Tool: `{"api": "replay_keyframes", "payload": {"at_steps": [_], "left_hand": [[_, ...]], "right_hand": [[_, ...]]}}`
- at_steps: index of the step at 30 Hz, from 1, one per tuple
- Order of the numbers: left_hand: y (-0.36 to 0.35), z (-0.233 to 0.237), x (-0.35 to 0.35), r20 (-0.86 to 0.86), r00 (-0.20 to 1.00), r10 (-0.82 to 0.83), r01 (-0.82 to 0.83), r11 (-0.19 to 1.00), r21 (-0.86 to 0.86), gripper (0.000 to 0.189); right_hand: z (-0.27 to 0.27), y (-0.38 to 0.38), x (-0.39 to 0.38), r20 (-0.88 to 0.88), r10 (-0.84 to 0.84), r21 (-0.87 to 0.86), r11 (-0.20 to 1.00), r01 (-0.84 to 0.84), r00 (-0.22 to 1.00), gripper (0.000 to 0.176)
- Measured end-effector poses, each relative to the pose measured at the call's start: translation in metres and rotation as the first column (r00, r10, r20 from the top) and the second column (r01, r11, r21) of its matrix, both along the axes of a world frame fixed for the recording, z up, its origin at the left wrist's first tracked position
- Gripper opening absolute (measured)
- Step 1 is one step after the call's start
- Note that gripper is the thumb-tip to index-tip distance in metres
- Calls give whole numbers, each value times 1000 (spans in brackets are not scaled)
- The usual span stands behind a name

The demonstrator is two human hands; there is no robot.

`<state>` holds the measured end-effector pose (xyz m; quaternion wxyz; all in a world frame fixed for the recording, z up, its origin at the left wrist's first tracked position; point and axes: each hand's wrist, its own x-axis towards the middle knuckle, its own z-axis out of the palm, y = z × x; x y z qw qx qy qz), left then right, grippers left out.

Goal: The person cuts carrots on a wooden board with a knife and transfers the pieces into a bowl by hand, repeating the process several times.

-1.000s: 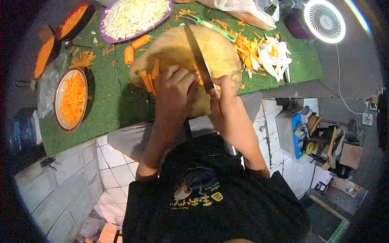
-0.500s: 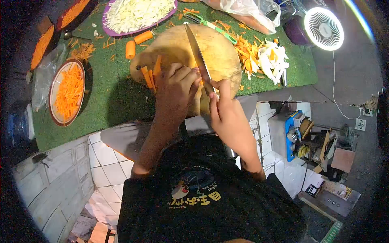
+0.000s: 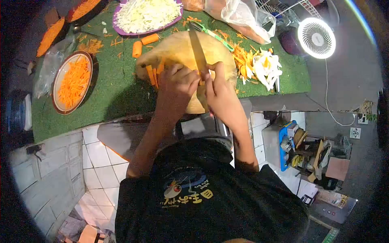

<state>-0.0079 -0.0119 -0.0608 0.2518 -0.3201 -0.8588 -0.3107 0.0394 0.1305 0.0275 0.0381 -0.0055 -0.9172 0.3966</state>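
On one wooden cutting board (image 3: 178, 46), the right hand (image 3: 219, 91) clamps one knife (image 3: 197, 50). The left hand (image 3: 178, 85) curls its fingers together, pinning carrot strips (image 3: 153, 73). Two carrot chunks (image 3: 137, 49) lie just beyond it.

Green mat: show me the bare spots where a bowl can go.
Widest bare stretch of the mat lies between the carrot plate and the cutting board, running to the front edge. Crowded: the back by the cabbage tray, and the peelings on the right.
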Motion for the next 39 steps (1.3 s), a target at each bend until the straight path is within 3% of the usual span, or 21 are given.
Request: {"api": "replay_keyframes", "payload": {"at_steps": [1, 5, 7, 10, 17, 19, 22, 29, 35, 37, 39], "left_hand": [[-1, -3, -1, -91, 996, -17, 11, 998, -69, 15], [0, -7, -2, -15, 999, -35, 35, 999, 11, 18], [-3, -4, 0, -134, 990, -37, 24, 995, -92, 19], [0, -3, -2, 1, 997, -72, 72, 997, 2, 21], [-1, 0, -1, -85, 994, -62, 57, 996, -62, 17], [1, 5, 1, 65, 998, -27, 24, 998, 52, 15], [1, 8, 2, 103, 994, -47, 36, 993, 113, 13], [2, 7, 1, 32, 998, -53, 49, 994, 99, 11], [0, 10, 3, 137, 989, -58, 38, 989, 143, 10], [1, 6, 3, -18, 999, -38, 41, 974, 225, 11], [1, 4, 3, -20, 999, -48, 52, 976, 209, 12]], "right_hand": [[3, -1, 4, -3, 4, -1, 1000, -4, 1000, 18], [7, -3, 17, 28, -1, -53, 999, 3, 1000, 17], [3, -2, 22, 33, 4, -61, 998, -2, 999, 17], [-1, -2, 26, 40, -24, 0, 1000, 24, 999, 17], [1, -2, 29, 41, 10, 11, 1000, -11, 999, 17], [4, -4, 30, 54, 17, 9, 1000, -17, 998, 17], [6, -8, 32, 5, 10, 40, 999, -10, 1000, 18], [6, -13, 31, 81, -13, 105, 994, 5, 997, 19], [-5, -12, 3, 41, 34, 147, 988, -40, 999, 17], [2, -10, -8, -1, 38, 179, 983, -38, 999, 17], [21, -7, -13, 282, -42, -39, 998, 55, 958, 19]]}}
